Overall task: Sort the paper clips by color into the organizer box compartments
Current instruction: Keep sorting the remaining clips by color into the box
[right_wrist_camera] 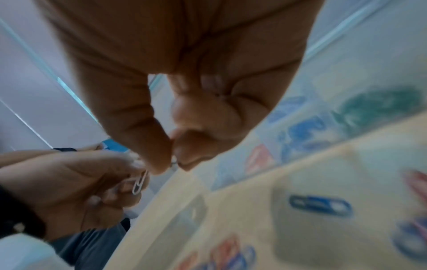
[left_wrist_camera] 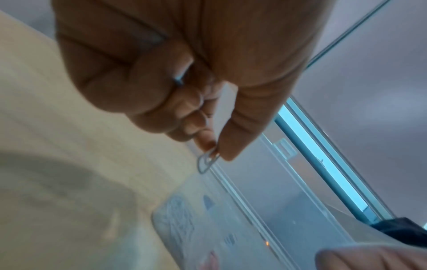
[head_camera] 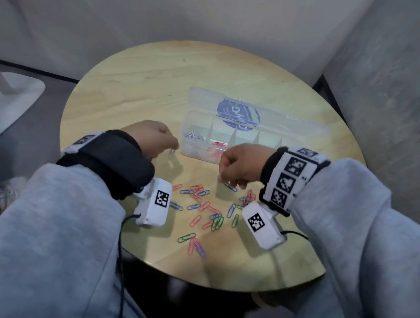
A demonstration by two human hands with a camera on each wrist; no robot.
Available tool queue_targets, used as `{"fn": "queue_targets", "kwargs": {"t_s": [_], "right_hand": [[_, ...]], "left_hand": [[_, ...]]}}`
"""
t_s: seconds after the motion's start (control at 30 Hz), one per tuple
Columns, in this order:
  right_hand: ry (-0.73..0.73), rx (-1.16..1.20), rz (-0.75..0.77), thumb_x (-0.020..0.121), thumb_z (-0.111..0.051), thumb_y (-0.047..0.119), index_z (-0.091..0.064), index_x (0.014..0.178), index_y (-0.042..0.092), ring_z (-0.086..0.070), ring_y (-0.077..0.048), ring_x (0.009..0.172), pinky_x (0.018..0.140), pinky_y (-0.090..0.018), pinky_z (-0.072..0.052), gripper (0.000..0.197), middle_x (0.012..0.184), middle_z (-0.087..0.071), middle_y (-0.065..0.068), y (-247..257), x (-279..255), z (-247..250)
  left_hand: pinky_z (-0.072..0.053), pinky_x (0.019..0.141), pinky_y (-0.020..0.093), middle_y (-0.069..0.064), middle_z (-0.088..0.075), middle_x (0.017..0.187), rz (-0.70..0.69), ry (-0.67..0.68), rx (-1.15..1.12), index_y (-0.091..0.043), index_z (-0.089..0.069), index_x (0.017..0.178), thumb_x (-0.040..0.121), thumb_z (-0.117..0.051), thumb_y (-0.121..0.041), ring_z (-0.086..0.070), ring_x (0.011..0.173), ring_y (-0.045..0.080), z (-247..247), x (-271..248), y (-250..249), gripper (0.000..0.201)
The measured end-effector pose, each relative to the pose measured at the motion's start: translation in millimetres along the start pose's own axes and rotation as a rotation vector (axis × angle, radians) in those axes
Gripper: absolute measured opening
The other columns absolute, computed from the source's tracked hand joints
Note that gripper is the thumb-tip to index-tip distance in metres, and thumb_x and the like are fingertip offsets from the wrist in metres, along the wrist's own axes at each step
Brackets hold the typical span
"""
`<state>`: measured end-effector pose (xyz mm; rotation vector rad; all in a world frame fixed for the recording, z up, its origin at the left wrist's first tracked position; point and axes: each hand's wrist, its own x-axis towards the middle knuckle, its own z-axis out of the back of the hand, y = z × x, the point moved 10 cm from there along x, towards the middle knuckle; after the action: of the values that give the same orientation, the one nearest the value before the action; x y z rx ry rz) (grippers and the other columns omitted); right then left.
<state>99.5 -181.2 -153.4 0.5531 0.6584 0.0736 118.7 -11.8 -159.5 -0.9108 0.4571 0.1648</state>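
My left hand hovers just left of the clear organizer box, thumb and forefinger pinching a silver paper clip that hangs downward. My right hand is in front of the box, thumb and forefinger tips pressed together on a thin bit of wire, seemingly a paper clip, mostly hidden. A blue clip lies on the table right under it. Loose red, blue and green clips are scattered between my wrists. Silver clips fill the box's leftmost compartment, with red ones beside them.
The box stands on a round wooden table with its lid open towards the back. Grey walls close in behind and on the right. A white chair base stands on the floor at left. Cables hang from both wrist cameras.
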Motion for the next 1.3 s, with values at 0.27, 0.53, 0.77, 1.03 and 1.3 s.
{"fn": "queue_targets", "kwargs": {"t_s": [0.27, 0.53, 0.77, 1.03, 1.3], "right_hand": [[-0.248, 0.277, 0.000, 0.086, -0.059, 0.001, -0.049, 0.070, 0.015, -0.059, -0.009, 0.045, 0.055, -0.020, -0.053, 0.023, 0.067, -0.060, -0.006, 38, 32, 47], [-0.263, 0.248, 0.054, 0.082, -0.054, 0.005, -0.057, 0.121, 0.016, -0.063, -0.022, 0.105, 0.096, -0.042, -0.051, 0.041, 0.103, -0.064, 0.000, 39, 45, 41], [-0.327, 0.247, 0.140, 0.086, -0.055, 0.005, -0.063, 0.102, 0.021, -0.061, -0.013, 0.098, 0.091, -0.024, -0.045, 0.024, 0.103, -0.065, 0.001, 9, -1, 50], [-0.345, 0.217, 0.134, 0.086, -0.055, 0.009, -0.061, 0.086, 0.033, -0.065, -0.018, 0.096, 0.089, -0.030, -0.050, 0.025, 0.096, -0.069, 0.004, -24, -23, 39], [-0.206, -0.090, 0.111, 0.087, -0.052, 0.014, -0.061, 0.089, 0.029, -0.056, -0.010, 0.077, 0.076, -0.020, -0.046, 0.018, 0.081, -0.059, 0.012, -29, -14, 15]], "left_hand": [[-0.022, 0.036, 0.010, 0.004, -0.036, 0.061, 0.053, -0.046, -0.348, -0.014, -0.040, 0.066, 0.093, -0.049, -0.013, -0.028, 0.049, 0.015, 9, 9, -4, 0.028], [-0.034, 0.035, 0.010, 0.005, -0.042, 0.065, 0.030, -0.096, -0.640, -0.012, -0.045, 0.070, 0.095, -0.046, -0.009, -0.044, 0.054, 0.012, 1, 16, -30, 0.025], [-0.043, 0.063, 0.021, 0.004, -0.047, 0.074, -0.003, -0.124, -0.779, -0.017, -0.051, 0.076, 0.095, -0.046, -0.009, -0.049, 0.066, 0.013, -12, 26, -43, 0.021], [-0.040, 0.077, 0.023, 0.004, -0.042, 0.080, -0.025, -0.075, -0.853, -0.017, -0.053, 0.087, 0.093, -0.047, -0.010, -0.042, 0.073, 0.012, -13, 21, -44, 0.011], [-0.045, 0.058, 0.026, 0.001, -0.057, 0.077, -0.095, -0.095, -0.125, -0.022, -0.054, 0.079, 0.090, -0.051, -0.012, -0.057, 0.066, 0.016, 18, 0, -29, 0.015]]}}
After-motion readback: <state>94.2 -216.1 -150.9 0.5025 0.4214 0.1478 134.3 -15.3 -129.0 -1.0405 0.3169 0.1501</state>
